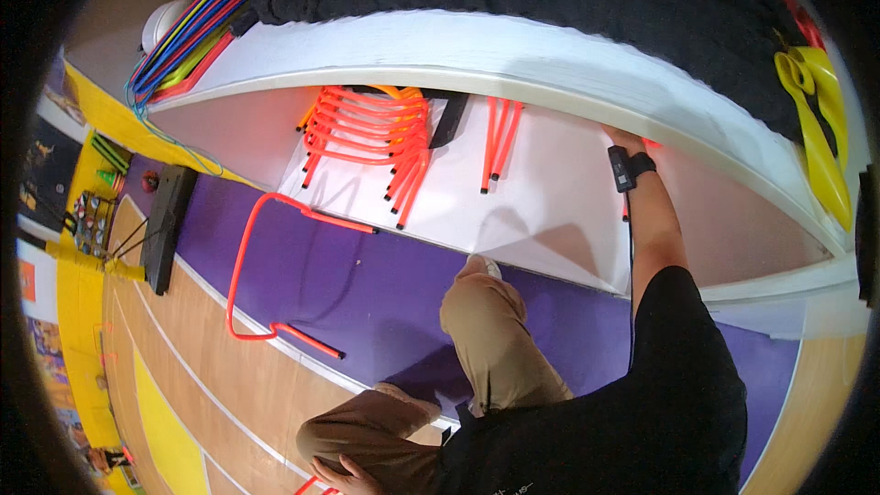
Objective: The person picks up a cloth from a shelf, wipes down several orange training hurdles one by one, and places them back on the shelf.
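My left hand lies at the bottom edge over my bent knee, beside a piece of orange tube; whether it grips it is unclear. My right hand reaches under the white shelf board, its fingers hidden; an orange piece shows next to it. A stack of orange hurdles stands in the lower shelf compartment, with more orange tube legs to its right. One orange hurdle stands apart on the purple floor.
The white shelf board bears black cloth, coloured flat hoops at the left and a yellow band at the right. A dark bench-like block and a ball rack stand farther left.
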The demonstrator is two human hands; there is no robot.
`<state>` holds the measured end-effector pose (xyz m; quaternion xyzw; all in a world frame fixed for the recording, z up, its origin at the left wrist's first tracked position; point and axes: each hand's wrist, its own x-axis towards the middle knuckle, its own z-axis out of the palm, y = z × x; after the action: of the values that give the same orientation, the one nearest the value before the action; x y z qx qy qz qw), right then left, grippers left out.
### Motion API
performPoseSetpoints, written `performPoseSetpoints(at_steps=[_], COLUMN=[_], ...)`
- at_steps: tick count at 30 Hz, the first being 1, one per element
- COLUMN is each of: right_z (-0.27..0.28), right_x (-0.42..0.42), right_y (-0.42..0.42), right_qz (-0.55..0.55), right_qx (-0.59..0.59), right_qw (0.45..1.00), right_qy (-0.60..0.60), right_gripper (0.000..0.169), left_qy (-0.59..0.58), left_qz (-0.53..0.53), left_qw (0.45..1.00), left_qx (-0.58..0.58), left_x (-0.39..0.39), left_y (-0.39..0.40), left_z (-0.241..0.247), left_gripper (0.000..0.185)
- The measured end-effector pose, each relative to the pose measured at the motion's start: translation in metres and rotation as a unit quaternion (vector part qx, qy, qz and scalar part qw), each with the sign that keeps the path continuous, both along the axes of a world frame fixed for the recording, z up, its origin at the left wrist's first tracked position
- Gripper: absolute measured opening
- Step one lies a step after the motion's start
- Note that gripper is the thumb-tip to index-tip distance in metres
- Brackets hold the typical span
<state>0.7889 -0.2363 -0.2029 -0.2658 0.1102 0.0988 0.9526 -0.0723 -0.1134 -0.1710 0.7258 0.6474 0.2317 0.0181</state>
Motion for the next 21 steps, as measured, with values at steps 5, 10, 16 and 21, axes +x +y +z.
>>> performPoseSetpoints(at_steps=[5, 10, 16, 21], right_z=[-0.014, -0.003, 0.054, 0.066], right_x=[0.011, -0.025, -0.155, -0.253], right_y=[-0.007, 0.005, 0.024, 0.055], right_qz=[0.002, 0.047, 0.336, 0.364], right_qx=[0.024, -0.031, 0.051, 0.123], right_qw=[0.999, 0.998, 0.934, 0.922], right_qy=[0.039, 0.041, -0.109, -0.041], right_gripper=[0.041, 0.040, 0.038, 0.033], left_qy=[0.002, -0.018, -0.113, -0.103], left_qz=[0.025, 0.040, 0.006, -0.001], left_qw=[1.000, 0.999, 0.993, 0.994], left_qx=[0.017, 0.032, -0.016, 0.031], left_x=[-0.005, 0.000, 0.018, 0.036], left_y=[0.000, -0.003, 0.006, 0.018], left_z=[-0.006, -0.001, 0.010, 0.007], left_gripper=[0.061, 0.054, 0.058, 0.057])
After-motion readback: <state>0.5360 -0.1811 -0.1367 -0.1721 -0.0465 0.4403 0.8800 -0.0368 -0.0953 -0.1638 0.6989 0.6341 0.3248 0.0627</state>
